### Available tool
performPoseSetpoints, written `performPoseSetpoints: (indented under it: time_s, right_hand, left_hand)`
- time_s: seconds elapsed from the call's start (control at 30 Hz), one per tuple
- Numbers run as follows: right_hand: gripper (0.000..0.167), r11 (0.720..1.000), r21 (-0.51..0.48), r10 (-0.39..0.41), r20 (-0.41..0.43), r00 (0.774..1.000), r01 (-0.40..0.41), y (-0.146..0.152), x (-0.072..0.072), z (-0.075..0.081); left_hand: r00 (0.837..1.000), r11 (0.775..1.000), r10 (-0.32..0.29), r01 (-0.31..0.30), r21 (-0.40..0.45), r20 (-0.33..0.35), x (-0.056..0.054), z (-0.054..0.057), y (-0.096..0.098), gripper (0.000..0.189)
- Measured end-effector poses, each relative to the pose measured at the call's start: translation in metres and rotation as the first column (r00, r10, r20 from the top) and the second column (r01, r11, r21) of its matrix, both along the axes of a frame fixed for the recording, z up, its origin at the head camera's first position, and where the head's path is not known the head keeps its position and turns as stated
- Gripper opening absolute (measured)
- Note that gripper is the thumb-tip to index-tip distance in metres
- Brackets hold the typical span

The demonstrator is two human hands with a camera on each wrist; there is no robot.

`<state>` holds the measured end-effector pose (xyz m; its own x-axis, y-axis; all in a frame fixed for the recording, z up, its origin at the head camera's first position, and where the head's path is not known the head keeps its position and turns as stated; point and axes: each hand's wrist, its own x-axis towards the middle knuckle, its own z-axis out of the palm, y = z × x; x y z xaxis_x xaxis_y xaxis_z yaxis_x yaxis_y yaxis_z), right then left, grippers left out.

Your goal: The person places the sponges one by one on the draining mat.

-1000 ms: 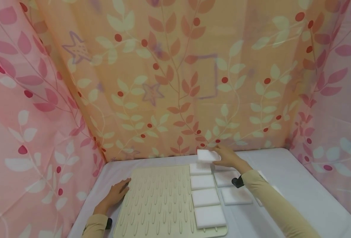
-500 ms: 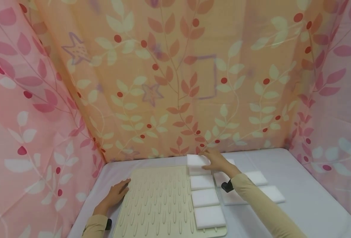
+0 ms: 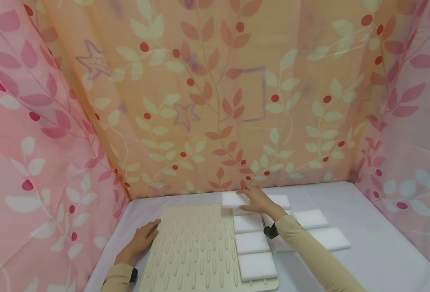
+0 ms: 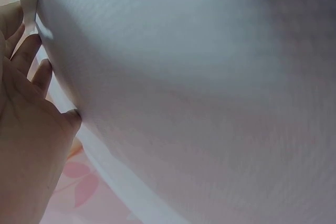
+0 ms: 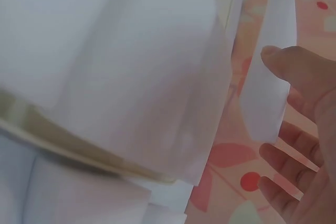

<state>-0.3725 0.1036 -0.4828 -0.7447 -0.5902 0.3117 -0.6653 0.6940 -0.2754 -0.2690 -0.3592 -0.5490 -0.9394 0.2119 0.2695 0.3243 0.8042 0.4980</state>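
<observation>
My right hand pinches a white sponge block between thumb and fingers, above the far edge of a pale green ridged mat. In the right wrist view the gripped block appears edge-on, with the thumb on one face. White blocks form a column along the mat's right side, among them a near block and a middle block. The farthest one is mostly hidden under the held block and hand. My left hand rests at the mat's left edge, fingers extended; the left wrist view shows its fingertips touching that edge.
More white blocks lie on the white-covered table right of the mat, including a far block, a middle block and a nearer block. My right forearm partly covers them. A floral curtain encloses the back and sides.
My right hand has carried the held block leftward, from above the column's far end to partly past its left side. Blocks behind the forearm have come into view. The left hand stays put.
</observation>
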Motion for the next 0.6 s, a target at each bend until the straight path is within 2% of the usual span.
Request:
performPoseSetpoints:
  time_s: [0.07, 0.2, 0.27, 0.43, 0.5, 0.6]
  right_hand:
    - [0.056, 1.0, -0.01, -0.002, 0.008, 1.0, 0.002, -0.003, 0.001, 0.0]
    - [0.055, 1.0, -0.019, 0.002, -0.008, 1.0, -0.002, -0.01, 0.001, -0.001]
    - [0.055, 1.0, -0.018, 0.005, -0.021, 1.0, -0.005, -0.013, 0.0, -0.002]
    - [0.054, 1.0, -0.022, 0.018, -0.03, 0.999, -0.018, -0.022, -0.001, -0.006]
    - [0.054, 1.0, -0.02, 0.019, -0.028, 0.999, -0.02, -0.027, 0.0, -0.007]
    - [0.053, 1.0, -0.01, 0.01, -0.027, 1.0, -0.01, -0.034, 0.001, -0.007]
  left_hand:
    - [1.0, 1.0, -0.007, 0.007, -0.004, -0.02, -0.001, -0.001, 0.0, 0.042]
    - [1.0, 1.0, -0.009, 0.009, 0.002, -0.002, -0.003, -0.001, -0.002, 0.042]
    - [1.0, 1.0, -0.004, 0.004, -0.016, -0.018, -0.004, -0.004, -0.003, 0.042]
    - [1.0, 1.0, 0.011, -0.01, -0.027, 0.02, -0.004, -0.003, -0.003, 0.042]
    - [0.998, 1.0, 0.017, -0.016, -0.024, 0.058, -0.003, 0.0, -0.003, 0.043]
    - [0.999, 1.0, 0.017, -0.016, -0.025, 0.049, -0.003, -0.001, -0.003, 0.043]
